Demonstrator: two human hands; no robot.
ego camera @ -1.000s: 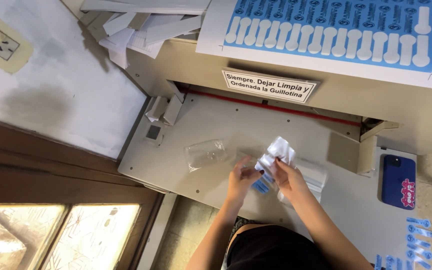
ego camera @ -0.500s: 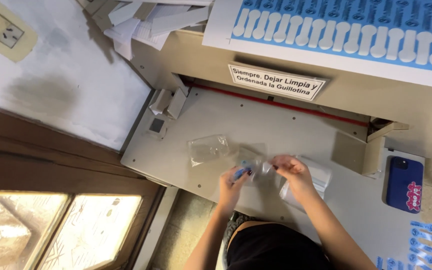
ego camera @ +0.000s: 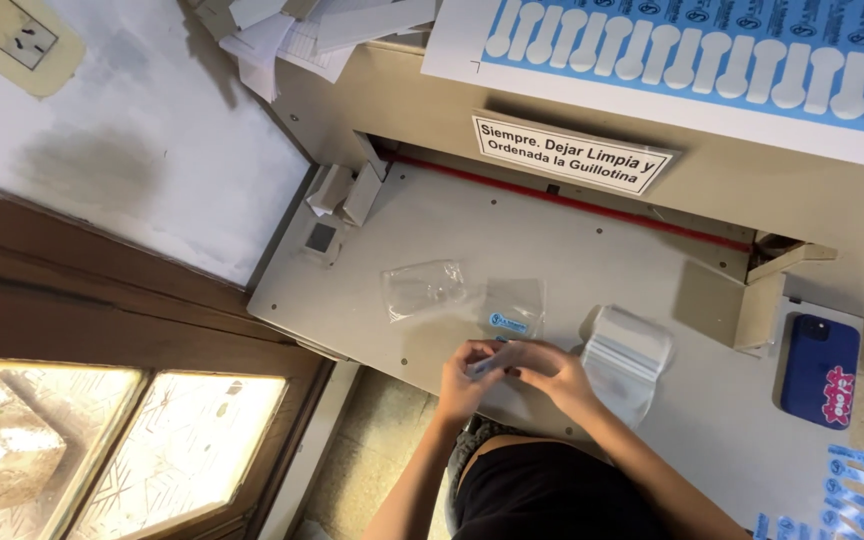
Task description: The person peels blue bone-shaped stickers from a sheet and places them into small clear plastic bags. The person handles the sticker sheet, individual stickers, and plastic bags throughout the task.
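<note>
On the pale grey worktop (ego camera: pixel 592 250) of a paper cutter, a red line runs along the far edge beneath a beige housing, where a big sheet of blue and white labels (ego camera: pixel 712 60) lies on top. Scraps of white paper (ego camera: pixel 292 30) pile at the far left corner. Near the right edge a dark blue phone (ego camera: pixel 818 370) lies flat, and a few loose blue labels (ego camera: pixel 847 480) sit by the near right corner. A stack of clear bags (ego camera: pixel 627 360) rests just right of the hands, close to the near edge. Farther in, towards the middle, lie a crumpled clear bag (ego camera: pixel 422 288) and, beside it, a flat clear bag (ego camera: pixel 514 305) with a small blue label inside.

At the near edge the left hand (ego camera: pixel 467 375) and right hand (ego camera: pixel 552 372) meet, fingertips touching. Their fingers are pinched together around a small blue and white label (ego camera: pixel 487 364), which shows only partly between them; which hand carries the grip I cannot tell.
</note>
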